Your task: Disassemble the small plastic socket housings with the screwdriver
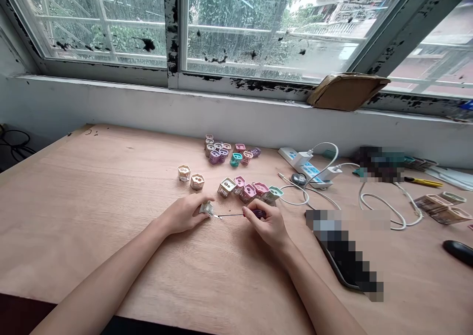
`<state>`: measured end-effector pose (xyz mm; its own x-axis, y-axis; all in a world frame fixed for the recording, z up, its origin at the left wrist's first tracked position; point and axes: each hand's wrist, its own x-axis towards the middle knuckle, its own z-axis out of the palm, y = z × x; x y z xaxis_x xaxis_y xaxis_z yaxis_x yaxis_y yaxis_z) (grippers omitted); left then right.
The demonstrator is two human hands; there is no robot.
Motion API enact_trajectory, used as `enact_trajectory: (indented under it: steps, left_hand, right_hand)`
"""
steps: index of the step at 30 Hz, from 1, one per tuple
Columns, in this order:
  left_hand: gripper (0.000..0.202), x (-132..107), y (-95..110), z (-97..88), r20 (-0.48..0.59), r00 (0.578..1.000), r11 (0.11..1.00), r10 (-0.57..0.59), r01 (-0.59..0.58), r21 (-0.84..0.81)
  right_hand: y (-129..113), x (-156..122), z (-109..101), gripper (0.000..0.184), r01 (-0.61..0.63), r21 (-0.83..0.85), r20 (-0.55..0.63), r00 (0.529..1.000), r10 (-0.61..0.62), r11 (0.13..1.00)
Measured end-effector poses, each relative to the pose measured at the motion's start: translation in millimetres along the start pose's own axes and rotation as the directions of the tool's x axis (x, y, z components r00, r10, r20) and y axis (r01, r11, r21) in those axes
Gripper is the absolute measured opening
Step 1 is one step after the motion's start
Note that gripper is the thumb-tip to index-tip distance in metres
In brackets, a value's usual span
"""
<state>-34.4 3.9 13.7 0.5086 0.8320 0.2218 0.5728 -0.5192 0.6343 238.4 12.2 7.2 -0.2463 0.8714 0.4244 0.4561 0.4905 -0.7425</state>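
My left hand (186, 213) is closed on a small pale clear plastic piece (207, 208), like the little hexagonal holders nearby, tipped on its side. A thin-shafted screwdriver (259, 213) with a dark red handle is gripped in my right hand (270, 225). Its shaft points left and its tip lies close to the pale piece, beside a tiny whitish bit on the table; whether they touch I cannot tell. Just beyond my hands stand a cream holder (226, 187), a pink holder (248, 192) and a green holder (275, 192). Two tan holders, one a tan holder (197, 181), stand further left.
Several coloured holders (222, 154) cluster near the wall. On the right are a power strip (306, 167) with white cables (364, 197), a blurred-out dark phone-like object (343, 256), a yellow cutter (423, 182), brown holders (439, 208) and a black mouse (458, 252).
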Motion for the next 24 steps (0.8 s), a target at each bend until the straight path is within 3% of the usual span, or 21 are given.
enact_trajectory:
  steps: [10, 15, 24]
  left_hand:
    - [0.041, -0.1, -1.1, 0.0, -0.006, 1.000, 1.000, 0.005, -0.005, -0.003]
    - [0.031, -0.1, -4.0, 0.9, -0.002, 0.993, 0.993, 0.120, -0.120, 0.019]
    - [0.031, 1.6, 2.3, -0.7, 0.097, 0.969, 0.908, 0.229, -0.249, 0.336]
  right_hand:
    - [-4.1, 0.2, -0.3, 0.027, 0.025, -0.006, 0.011, 1.000, -0.025, 1.000]
    - [-4.4, -0.1, -0.3, 0.027, 0.037, -0.010, 0.005, 0.999, -0.037, 0.999]
    - [-4.5, 0.0, 0.6, 0.028, 0.019, -0.023, 0.008, 1.000, -0.019, 1.000]
